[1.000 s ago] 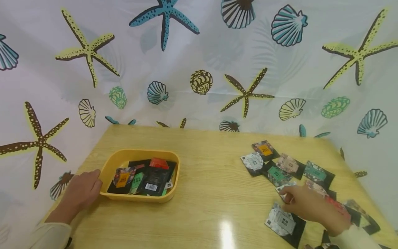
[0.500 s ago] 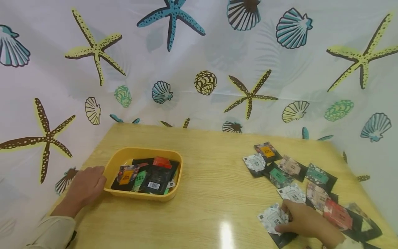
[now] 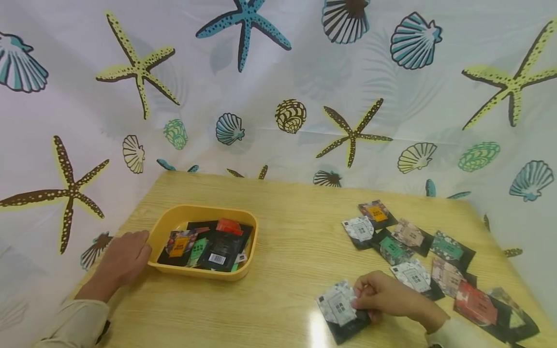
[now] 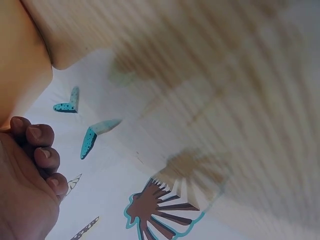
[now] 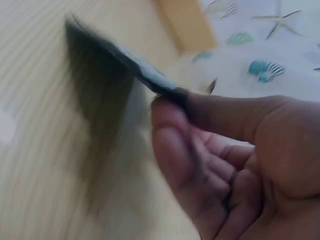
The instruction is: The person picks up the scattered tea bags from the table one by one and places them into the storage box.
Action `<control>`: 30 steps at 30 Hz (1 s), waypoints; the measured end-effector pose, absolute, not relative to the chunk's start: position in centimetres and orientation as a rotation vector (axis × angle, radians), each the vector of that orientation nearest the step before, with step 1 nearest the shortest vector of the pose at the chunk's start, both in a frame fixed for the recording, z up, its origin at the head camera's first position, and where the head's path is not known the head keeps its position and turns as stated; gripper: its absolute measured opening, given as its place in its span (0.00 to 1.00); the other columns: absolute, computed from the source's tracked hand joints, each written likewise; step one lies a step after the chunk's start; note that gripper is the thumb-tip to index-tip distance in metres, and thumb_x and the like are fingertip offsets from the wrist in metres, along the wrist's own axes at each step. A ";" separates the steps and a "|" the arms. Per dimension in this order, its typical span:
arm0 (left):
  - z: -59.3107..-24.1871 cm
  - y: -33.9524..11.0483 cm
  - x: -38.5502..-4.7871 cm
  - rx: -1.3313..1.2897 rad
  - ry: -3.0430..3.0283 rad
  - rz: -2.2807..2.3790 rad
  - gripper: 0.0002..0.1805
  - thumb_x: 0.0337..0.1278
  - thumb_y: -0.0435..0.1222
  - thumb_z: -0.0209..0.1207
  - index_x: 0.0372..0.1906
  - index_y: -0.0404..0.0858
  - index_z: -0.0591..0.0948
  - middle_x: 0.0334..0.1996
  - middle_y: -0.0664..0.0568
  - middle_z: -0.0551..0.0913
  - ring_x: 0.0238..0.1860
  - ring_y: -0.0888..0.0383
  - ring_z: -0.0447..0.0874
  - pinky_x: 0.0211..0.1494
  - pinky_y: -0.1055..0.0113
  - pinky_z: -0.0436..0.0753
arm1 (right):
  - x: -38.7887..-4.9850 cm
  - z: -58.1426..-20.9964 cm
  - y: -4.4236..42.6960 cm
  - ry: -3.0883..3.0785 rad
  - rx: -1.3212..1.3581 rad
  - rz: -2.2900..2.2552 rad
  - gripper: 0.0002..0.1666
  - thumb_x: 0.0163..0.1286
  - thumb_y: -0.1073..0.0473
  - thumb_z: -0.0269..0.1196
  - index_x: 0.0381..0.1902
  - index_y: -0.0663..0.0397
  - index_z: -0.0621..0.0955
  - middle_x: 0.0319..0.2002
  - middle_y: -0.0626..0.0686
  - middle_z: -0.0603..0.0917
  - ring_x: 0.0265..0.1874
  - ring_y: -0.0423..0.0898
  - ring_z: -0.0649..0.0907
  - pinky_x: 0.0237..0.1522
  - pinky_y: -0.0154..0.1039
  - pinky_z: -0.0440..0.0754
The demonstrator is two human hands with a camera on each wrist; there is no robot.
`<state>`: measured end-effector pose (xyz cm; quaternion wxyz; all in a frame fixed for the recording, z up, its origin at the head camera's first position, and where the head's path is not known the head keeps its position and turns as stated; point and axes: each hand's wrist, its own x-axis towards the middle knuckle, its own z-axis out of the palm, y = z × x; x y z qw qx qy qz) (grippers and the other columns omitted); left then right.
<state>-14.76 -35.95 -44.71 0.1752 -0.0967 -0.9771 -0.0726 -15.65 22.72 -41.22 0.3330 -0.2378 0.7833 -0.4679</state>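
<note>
Pinching the white-and-black sachet (image 3: 337, 309) by its right edge, the fingers of the right hand (image 3: 383, 294) have drawn it left over the bench (image 3: 287, 246) in the last 0.5 s, away from the spread sachets (image 3: 415, 276). That seems to single it out, though it is well apart from the yellow basket (image 3: 174, 220). The left hand (image 3: 126, 258) touches the basket's left end; whether its fingers grip, I cannot tell.
</note>
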 end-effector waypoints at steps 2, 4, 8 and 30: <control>-44.7 -36.0 -14.7 -0.269 -2.775 -0.214 0.13 0.62 0.32 0.46 0.22 0.43 0.64 0.18 0.55 0.60 0.20 0.58 0.56 0.27 0.65 0.56 | -16.3 -40.7 20.7 1.999 -0.606 -1.303 0.12 0.70 0.60 0.61 0.37 0.68 0.77 0.19 0.42 0.79 0.17 0.32 0.78 0.23 0.27 0.77; -44.6 -35.9 -14.7 -0.268 -2.786 -0.226 0.12 0.61 0.32 0.46 0.22 0.43 0.64 0.18 0.54 0.61 0.20 0.57 0.56 0.27 0.65 0.56 | -16.9 -40.2 18.6 1.995 -0.582 -1.372 0.12 0.70 0.61 0.61 0.39 0.69 0.76 0.22 0.42 0.81 0.19 0.33 0.80 0.25 0.29 0.80; -44.4 -35.7 -14.5 -0.254 -2.811 -0.220 0.11 0.62 0.32 0.46 0.23 0.42 0.64 0.18 0.54 0.61 0.21 0.57 0.57 0.27 0.65 0.57 | -18.2 -39.0 14.3 2.020 -0.503 -1.497 0.11 0.70 0.64 0.61 0.43 0.70 0.76 0.26 0.44 0.84 0.23 0.36 0.82 0.31 0.32 0.84; -44.4 -36.0 -14.7 -0.255 -2.806 -0.210 0.11 0.63 0.32 0.44 0.23 0.42 0.64 0.19 0.54 0.62 0.21 0.57 0.57 0.28 0.65 0.57 | -19.7 -38.8 -4.0 2.079 -0.432 -1.562 0.21 0.70 0.70 0.58 0.60 0.72 0.75 0.41 0.65 0.88 0.34 0.49 0.89 0.41 0.40 0.87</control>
